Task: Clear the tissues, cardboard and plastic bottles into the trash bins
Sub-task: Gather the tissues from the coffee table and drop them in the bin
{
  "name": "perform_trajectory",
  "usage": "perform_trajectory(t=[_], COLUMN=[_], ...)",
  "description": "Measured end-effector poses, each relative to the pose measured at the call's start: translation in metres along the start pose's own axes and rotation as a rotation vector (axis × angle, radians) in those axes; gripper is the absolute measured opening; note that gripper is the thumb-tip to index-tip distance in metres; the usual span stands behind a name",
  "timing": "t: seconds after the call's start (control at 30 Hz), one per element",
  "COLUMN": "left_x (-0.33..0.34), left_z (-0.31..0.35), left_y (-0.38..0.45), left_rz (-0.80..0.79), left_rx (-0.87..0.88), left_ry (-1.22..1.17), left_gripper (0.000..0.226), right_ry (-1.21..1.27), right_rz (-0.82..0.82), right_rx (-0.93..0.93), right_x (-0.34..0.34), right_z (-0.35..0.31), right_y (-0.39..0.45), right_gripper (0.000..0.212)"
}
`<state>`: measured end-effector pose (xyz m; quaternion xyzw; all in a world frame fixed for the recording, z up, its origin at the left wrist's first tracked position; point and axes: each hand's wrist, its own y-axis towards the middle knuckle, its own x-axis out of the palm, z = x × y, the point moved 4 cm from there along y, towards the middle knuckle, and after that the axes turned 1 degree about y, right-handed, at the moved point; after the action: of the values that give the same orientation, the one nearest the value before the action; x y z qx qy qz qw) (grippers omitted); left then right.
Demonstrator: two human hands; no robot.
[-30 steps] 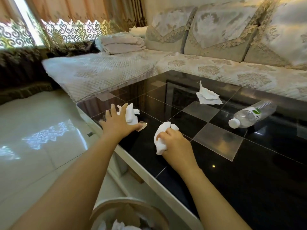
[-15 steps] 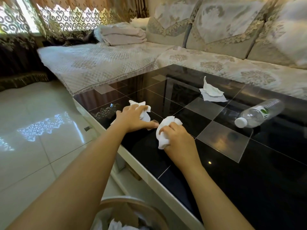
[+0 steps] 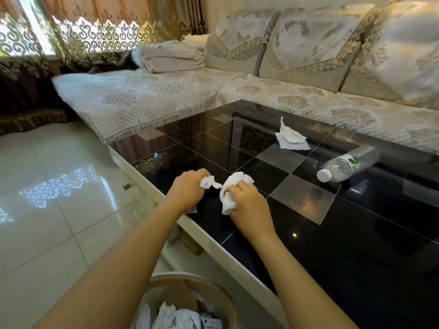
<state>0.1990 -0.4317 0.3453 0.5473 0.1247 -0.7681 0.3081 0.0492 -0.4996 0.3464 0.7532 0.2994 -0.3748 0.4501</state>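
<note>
My left hand (image 3: 187,191) grips a crumpled white tissue (image 3: 207,182) at the near left part of the black glass table (image 3: 356,245). Right beside it my right hand (image 3: 247,205) holds a second, larger crumpled tissue (image 3: 229,191); the two tissues almost touch. A third tissue (image 3: 291,137) lies loose farther back on the table. A clear plastic bottle (image 3: 346,163) with a white cap lies on its side at the right. A round wooden trash bin (image 3: 228,302) stands on the floor below my arms, with white tissues and cardboard inside.
A cream patterned sofa (image 3: 308,96) wraps round the far and left sides of the table, with folded blankets (image 3: 173,57) on it. Glossy floor tiles (image 3: 47,210) stretch to the left. Curtains (image 3: 107,27) hang at the back.
My left hand has closed round its tissue and drawn it toward my right hand. The right hand has kept hold of its tissue in about the same place.
</note>
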Motion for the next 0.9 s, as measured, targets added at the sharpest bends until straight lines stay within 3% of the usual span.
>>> perform_trajectory(t=[0.13,0.27,0.33,0.63,0.77,0.9], left_x=[0.002,0.006,0.007,-0.008,-0.014,-0.010], left_z=[0.005,0.015,0.020,0.036,0.015,-0.016], left_y=[-0.019,-0.035,-0.043,-0.088,-0.125,-0.162], left_rz=[-0.030,-0.049,0.008,0.071,0.019,-0.189], left_rx=[-0.016,-0.076,-0.108,-0.091,-0.091,-0.104], left_ry=[0.015,0.036,0.102,-0.198,-0.441,-0.407], left_gripper=[0.029,0.044,0.035,0.039,0.032,0.026], right_ry=[0.003,-0.008,-0.008,0.061,0.200,0.283], right_rz=[-0.018,-0.005,0.018,-0.014,-0.060,-0.134], right_rx=[0.000,-0.012,-0.005,0.007,-0.007,-0.044], right_x=[-0.004,-0.009,-0.011,-0.018,-0.019,-0.021], right_z=[-0.012,-0.019,-0.020,-0.035,-0.050,-0.079], right_y=[-0.017,-0.033,-0.039,-0.073,-0.090,-0.109], right_gripper=[0.027,0.024,0.025,0.029,0.026,0.021])
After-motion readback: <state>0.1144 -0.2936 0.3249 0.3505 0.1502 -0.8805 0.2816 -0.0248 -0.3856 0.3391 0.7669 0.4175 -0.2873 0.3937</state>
